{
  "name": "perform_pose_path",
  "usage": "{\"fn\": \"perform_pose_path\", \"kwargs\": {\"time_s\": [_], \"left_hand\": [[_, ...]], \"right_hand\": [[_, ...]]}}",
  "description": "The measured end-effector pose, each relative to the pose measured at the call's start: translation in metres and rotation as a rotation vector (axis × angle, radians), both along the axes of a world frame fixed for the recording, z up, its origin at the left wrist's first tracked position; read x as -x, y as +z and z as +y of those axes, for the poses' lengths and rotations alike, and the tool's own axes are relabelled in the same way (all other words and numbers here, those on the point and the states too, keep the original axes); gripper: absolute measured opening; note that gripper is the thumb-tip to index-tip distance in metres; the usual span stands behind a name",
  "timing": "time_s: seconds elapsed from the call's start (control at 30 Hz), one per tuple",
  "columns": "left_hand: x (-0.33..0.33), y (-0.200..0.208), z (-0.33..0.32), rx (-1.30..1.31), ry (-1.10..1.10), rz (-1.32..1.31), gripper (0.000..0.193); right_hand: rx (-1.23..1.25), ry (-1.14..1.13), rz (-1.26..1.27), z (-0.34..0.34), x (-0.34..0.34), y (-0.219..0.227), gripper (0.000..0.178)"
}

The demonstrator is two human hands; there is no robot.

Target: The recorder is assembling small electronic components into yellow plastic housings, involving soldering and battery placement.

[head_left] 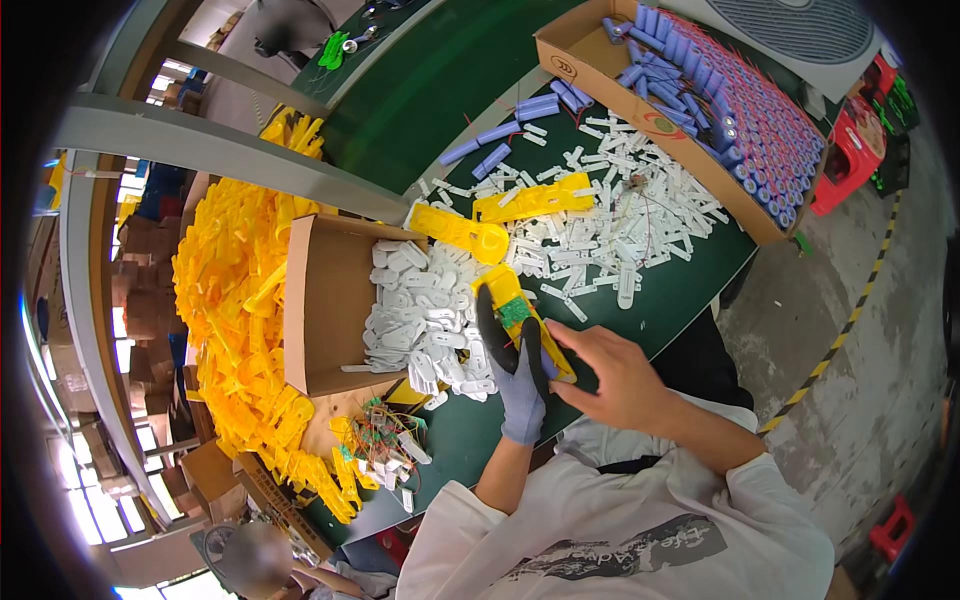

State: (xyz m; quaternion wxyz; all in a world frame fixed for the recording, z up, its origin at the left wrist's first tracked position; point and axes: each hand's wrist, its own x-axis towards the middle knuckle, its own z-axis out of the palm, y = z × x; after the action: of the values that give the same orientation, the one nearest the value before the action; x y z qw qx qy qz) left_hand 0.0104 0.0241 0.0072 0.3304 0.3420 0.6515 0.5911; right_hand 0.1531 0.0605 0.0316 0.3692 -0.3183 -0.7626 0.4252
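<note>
My left hand (522, 388), in a grey and black glove, is closed round a yellow plastic housing (496, 284). A green circuit board (514, 312) sits inside the housing, and a purple battery cell (549, 364) shows partly at its near end. My bare right hand (618, 378) has its index finger and thumb at that near end, on either side of its corner. Just beyond lie two more yellow housings (545, 200), (447, 227) on the green tabletop (625, 322). White plastic pieces (430, 310) crowd the left side of my gloved hand.
An open cardboard box (335, 300) spills the white pieces. Yellow housings form a big heap (235, 290) at left. Small white strips (630, 215) cover the far table, beside a carton (650, 118) of purple cells. Wired boards (385, 440) lie near left. Another person (255, 560) sits lower left.
</note>
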Motion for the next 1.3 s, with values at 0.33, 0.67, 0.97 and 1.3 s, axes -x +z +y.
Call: {"fn": "perform_pose_path", "kwargs": {"time_s": [0.33, 0.67, 0.97, 1.3], "left_hand": [[0.009, -0.005, -0.002, -0.006, -0.042, -0.288, 0.063], [0.05, 0.022, 0.007, -0.211, 0.176, -0.207, 0.054], [0.057, -0.019, -0.006, -0.135, 0.109, -0.123, 0.054], [0.049, -0.012, -0.007, -0.011, -0.063, -0.211, 0.037]], "right_hand": [[0.118, -0.143, -0.092, 0.07, -0.037, -0.007, 0.035], [-0.039, -0.191, -0.181, 0.074, -0.013, -0.016, 0.018], [-0.311, 0.064, -0.39, 0.067, 0.069, -0.031, 0.014], [0.455, 0.161, 0.071, 0.062, 0.047, -0.014, 0.02]]}}
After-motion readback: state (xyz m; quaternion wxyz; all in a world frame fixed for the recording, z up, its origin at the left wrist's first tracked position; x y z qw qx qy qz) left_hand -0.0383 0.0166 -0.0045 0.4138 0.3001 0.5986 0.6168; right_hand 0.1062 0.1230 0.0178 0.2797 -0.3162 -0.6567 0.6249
